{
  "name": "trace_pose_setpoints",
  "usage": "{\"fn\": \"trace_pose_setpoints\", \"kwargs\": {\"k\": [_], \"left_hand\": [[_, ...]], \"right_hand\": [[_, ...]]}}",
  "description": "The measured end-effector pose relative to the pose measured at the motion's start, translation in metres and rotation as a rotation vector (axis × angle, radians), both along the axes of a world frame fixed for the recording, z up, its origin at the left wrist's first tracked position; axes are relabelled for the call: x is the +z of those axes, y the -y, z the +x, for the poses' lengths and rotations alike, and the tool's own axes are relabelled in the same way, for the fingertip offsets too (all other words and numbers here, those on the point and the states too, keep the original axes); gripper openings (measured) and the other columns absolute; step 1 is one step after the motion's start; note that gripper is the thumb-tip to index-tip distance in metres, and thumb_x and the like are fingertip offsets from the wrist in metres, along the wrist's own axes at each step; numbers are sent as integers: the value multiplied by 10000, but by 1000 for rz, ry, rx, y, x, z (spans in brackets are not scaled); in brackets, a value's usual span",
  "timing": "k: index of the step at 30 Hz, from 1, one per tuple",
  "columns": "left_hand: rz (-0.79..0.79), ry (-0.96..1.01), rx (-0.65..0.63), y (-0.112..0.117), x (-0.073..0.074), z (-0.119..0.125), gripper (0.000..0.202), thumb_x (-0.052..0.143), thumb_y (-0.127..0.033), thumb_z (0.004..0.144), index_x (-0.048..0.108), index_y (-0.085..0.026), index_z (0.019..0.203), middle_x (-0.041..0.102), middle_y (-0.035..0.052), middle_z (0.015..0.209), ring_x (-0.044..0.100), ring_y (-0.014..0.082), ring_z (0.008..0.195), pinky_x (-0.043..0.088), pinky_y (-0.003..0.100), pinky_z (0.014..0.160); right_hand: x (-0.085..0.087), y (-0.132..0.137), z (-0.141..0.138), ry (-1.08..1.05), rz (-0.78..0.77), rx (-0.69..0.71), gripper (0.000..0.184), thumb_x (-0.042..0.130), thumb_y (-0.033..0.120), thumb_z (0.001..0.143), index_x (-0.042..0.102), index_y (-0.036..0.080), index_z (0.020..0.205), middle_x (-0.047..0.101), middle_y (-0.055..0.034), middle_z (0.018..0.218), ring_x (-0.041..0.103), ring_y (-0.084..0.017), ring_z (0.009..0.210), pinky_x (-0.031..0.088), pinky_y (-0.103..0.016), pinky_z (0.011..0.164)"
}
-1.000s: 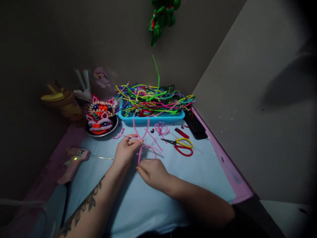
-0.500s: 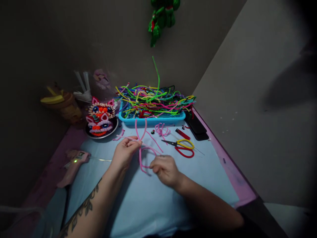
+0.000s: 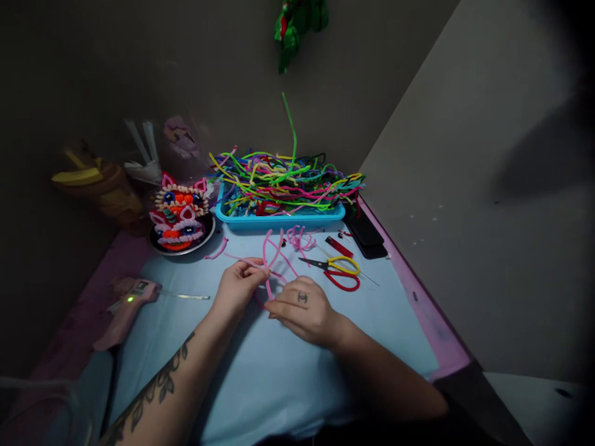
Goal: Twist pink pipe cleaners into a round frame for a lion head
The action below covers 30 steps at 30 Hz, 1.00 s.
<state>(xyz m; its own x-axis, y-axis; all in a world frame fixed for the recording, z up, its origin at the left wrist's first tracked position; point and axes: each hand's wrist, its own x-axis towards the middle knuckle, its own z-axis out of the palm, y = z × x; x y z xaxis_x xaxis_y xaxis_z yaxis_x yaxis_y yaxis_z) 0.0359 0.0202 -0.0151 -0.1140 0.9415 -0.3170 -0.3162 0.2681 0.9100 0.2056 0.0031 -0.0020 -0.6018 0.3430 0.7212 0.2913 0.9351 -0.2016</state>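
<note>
My left hand (image 3: 237, 286) pinches pink pipe cleaners (image 3: 272, 251) at a crossing point above the light blue table mat (image 3: 260, 365). The loose pink ends stick up and away from the pinch. My right hand (image 3: 301, 310) lies just right of it, back up, fingers closed on the lower strand of the same pink pipe cleaners. Both hands nearly touch at the middle of the mat.
A blue tray (image 3: 279, 218) heaped with coloured pipe cleaners stands at the back. Scissors (image 3: 337, 270) with yellow and red handles lie to the right, near a red lighter (image 3: 339, 246) and a black case (image 3: 367, 235). A pink glue gun (image 3: 125, 303) lies left; a pipe-cleaner figure (image 3: 179, 214) sits on a plate.
My right hand swung out to the right with the pink strand, then came back left beside my left hand. The left hand kept its pinch.
</note>
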Motion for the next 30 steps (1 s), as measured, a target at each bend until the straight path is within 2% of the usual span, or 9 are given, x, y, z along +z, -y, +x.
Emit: {"fn": "trace_pose_setpoints", "kwargs": {"k": [5,8,11,14,18,21,25,27,30], "left_hand": [[11,-153,-169,-2,2,-6,371,816,-252,507,652,-116,812,617,-17,514,514,99,483,377,230,537],[-17,-175,-320,0,5,-6,367,809,-248,493,665,-121,806,618,-16,523,509,108,476,373,242,525],[-26,-202,-500,3,9,-4,319,795,-268,533,682,-122,793,597,-23,519,489,103,478,360,242,521],[-8,-246,-670,6,12,-1,235,774,-291,590,687,-128,734,595,-15,539,489,105,505,369,247,536],[34,-280,-749,9,13,4,157,770,-256,592,675,-147,652,647,9,630,545,128,589,422,267,603],[19,-256,-691,10,14,7,163,787,-238,569,692,-154,672,644,14,617,546,132,573,419,264,583],[-29,-141,-378,6,12,6,298,843,-247,515,687,-155,752,648,12,584,551,128,527,406,246,541],[-33,-73,-266,5,12,5,353,868,-256,484,664,-151,752,660,12,586,560,121,520,405,235,541],[-24,-29,-209,4,12,4,400,886,-279,464,636,-145,747,672,15,581,568,116,513,401,224,541]], "right_hand": [[7,-9,18,-80,-62,-14,185,562,103,898,656,173,1041,725,-35,815,613,-138,731,468,-297,679],[9,-13,27,-140,12,-200,161,641,140,860,697,218,990,696,-40,828,575,-173,808,481,-325,736],[10,-15,34,-150,88,-352,108,693,195,829,727,265,904,682,-50,959,538,-223,979,470,-375,838],[13,-19,37,-104,87,-348,64,694,208,830,729,256,855,683,-50,1049,522,-248,1088,429,-412,895],[17,-25,40,-18,-87,-226,68,667,238,859,716,243,811,703,-29,929,570,-223,1005,412,-411,883],[17,-29,43,-137,-360,-145,119,652,345,872,689,246,927,683,-30,903,594,-202,931,452,-384,857],[7,-34,44,-632,-678,-284,502,581,542,863,496,230,1248,599,-108,1154,588,-209,1030,487,-340,833],[0,-37,42,-782,-827,-309,444,618,525,831,528,226,1147,612,-77,1051,593,-186,949,491,-306,782],[-9,-36,32,-641,-1158,-204,328,737,426,723,601,201,918,621,-12,857,576,-141,757,465,-259,664]]}}
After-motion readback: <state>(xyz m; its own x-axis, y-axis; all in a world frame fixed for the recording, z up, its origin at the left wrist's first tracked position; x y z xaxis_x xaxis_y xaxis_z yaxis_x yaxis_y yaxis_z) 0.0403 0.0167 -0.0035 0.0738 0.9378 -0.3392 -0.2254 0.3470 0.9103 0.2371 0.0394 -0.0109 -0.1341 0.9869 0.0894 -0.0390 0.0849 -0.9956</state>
